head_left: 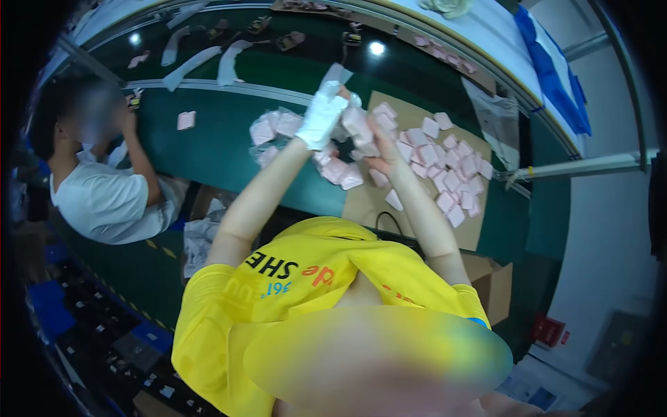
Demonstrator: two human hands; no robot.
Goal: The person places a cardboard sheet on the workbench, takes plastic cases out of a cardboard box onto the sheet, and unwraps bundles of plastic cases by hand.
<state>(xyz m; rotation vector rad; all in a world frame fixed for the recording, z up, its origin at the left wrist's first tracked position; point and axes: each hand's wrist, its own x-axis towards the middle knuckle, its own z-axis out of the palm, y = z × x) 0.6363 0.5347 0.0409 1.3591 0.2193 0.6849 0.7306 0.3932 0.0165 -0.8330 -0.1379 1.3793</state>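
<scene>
My left hand [324, 117], in a white glove, is raised over the table with its fingers curled. Whatever lies in its fingers is too blurred to make out. Bare, my right hand [384, 149] grips pale pink square blocks [357, 125] between the two hands. Under and beside my left hand, pink pieces in clear plastic bags [287, 124] form a loose arc. More bagged pieces [338, 171] lie nearer my body. To the right of my right hand, many loose pink square blocks [445, 163] are spread on a brown cardboard sheet [469, 233].
A co-worker [114, 184] sits at the left, a hand near a small object. One pink block [186, 120] lies on the green table [215, 153]. Beyond the metal rail, a dark green belt carries white strips [191, 68] and small items. A cardboard box [497, 288] stands lower right.
</scene>
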